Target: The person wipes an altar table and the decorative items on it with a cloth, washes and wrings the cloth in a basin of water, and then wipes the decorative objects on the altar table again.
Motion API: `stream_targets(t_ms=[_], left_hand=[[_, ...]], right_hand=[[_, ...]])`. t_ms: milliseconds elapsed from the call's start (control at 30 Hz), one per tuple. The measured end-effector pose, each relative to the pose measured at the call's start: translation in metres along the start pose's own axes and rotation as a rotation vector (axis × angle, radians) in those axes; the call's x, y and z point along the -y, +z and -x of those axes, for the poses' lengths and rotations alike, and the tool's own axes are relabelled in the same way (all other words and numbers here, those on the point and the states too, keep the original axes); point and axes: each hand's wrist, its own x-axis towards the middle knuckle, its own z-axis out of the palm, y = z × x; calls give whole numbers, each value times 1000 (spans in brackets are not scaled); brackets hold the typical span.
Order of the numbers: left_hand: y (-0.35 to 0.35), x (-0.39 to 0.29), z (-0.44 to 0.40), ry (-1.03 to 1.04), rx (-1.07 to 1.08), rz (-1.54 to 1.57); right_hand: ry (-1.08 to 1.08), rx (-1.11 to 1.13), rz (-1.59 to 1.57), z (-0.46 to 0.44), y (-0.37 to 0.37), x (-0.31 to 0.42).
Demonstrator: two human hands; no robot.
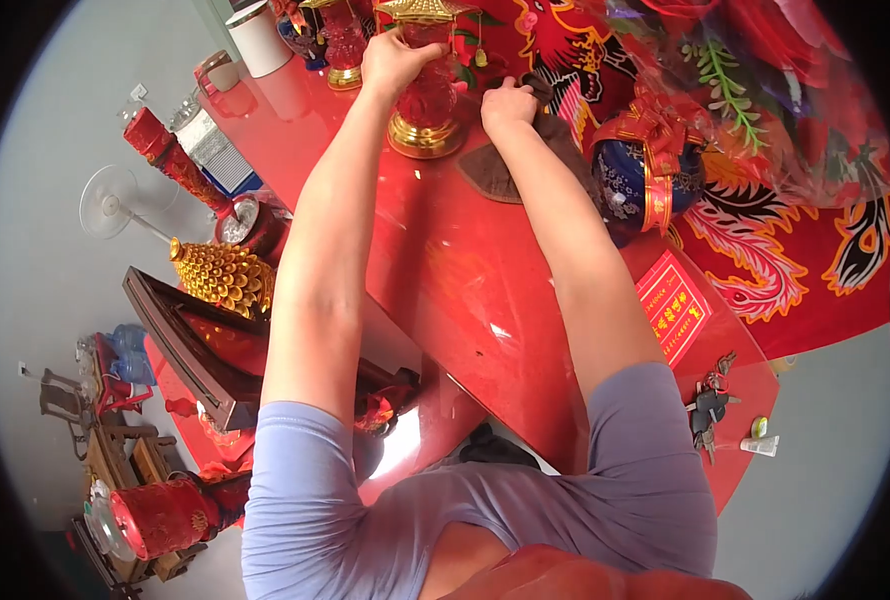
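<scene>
Tabletop [455, 270]: red, smooth, high gloss, reflects. Lantern [431, 98]: translucent red body, glass or plastic, can't tell; base [427, 141] shiny gold, looks metal. Brown rag [489, 172]: matt cloth. Blue vase [620, 188]: glossy, ceramic-looking. Bouquet wrap [815, 160]: clear crinkly plastic. Gold ornament [223, 278]: shiny, bumpy. White tube [762, 446]: smooth, plastic-looking.

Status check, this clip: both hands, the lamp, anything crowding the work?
Left hand gripping red-and-gold lamp near its top; lamp upright. Right hand on brown cloth. Blue vase close beside cloth, may crowd right arm.
</scene>
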Motion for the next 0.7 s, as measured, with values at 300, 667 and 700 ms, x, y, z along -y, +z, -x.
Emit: stream_targets(t_ms=[300,667,700], left_hand=[[-14,4,5,46,-17,18],[-7,-4,27,81,76,373],[0,4,23,114,-4,318]], right_hand=[[-140,269,-10,45,-1,-4],[-407,-165,-594,-28,31,-22],[-621,-117,-681,-47,54,-27]])
